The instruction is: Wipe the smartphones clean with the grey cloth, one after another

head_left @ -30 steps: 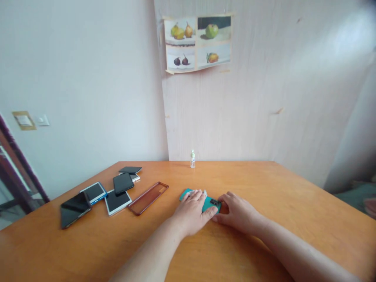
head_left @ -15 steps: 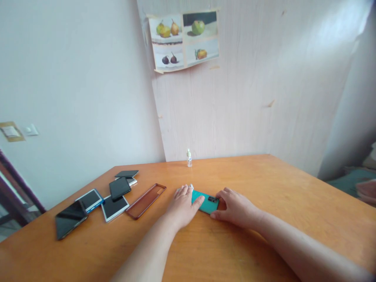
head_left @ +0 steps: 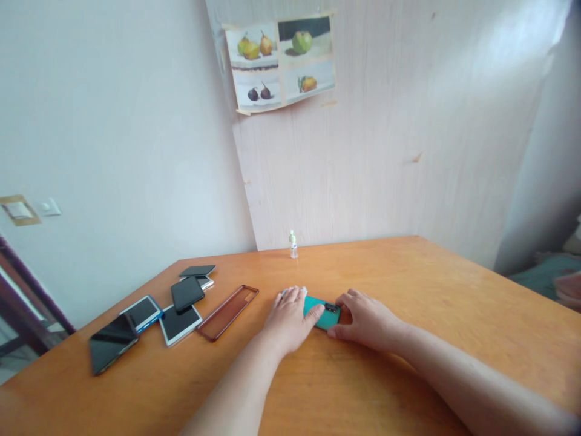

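Observation:
A teal phone (head_left: 324, 319) lies back up on the wooden table, its dark camera block toward the right end. My right hand (head_left: 365, 321) grips that end, thumb on the near edge and fingers on the far edge. Across the phone's left part rests my left hand (head_left: 290, 321), its thumb pointing right over the teal back. A small white cloth-like piece (head_left: 304, 291) peeks out at the left fingertips, mostly hidden under them. Left of this hand lies an empty translucent brown phone case (head_left: 228, 313).
Several phones and tablets lie at the left, among them a dark tablet (head_left: 113, 343), a white-framed device (head_left: 179, 324) and a black phone (head_left: 187, 293). A small clear bottle (head_left: 293, 247) stands near the table's back edge. Fruit pictures (head_left: 281, 63) hang on the wall.
My left hand has slid a little to the right along the phone, its thumb closer to the camera block. My right hand keeps its grip. The view has shifted slightly.

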Demonstrator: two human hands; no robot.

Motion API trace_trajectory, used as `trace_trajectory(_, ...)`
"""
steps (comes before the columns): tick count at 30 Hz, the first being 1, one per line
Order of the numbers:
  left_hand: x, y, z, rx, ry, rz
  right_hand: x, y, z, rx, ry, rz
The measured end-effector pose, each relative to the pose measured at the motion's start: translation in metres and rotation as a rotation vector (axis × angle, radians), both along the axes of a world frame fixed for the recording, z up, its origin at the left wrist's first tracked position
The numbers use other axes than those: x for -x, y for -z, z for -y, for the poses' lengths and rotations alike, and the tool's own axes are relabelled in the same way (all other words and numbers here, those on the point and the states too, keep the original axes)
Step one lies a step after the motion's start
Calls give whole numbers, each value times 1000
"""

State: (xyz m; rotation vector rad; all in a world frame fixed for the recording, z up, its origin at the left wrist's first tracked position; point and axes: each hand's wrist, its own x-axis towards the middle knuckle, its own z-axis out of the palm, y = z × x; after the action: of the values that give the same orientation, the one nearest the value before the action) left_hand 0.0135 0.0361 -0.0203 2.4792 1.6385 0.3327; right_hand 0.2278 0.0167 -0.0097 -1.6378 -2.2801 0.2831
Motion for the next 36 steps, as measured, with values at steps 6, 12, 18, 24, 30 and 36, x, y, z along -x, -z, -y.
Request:
trace_trajectory(6, -3, -3, 9, 49, 1, -9, 0, -1, 0, 0, 2, 10)
trace_trajectory(12, -27, -18, 44, 57, 440, 92, 2, 0, 0, -25, 14, 14)
trace_trajectory(18, -3, -12, 20, 83, 111, 20, 1, -2, 1, -18, -4, 9)
trace_trajectory(24, -4, -16, 27, 129, 103, 2, 1, -3, 1, -23, 6, 15)
trace_trajectory(30, -18, -24, 45, 146, 410, 52, 2, -2, 1, -18, 12, 15)
trace_trajectory(36, 9, -7, 12, 94, -22, -17, 1, -3, 1, -3, 8, 13)
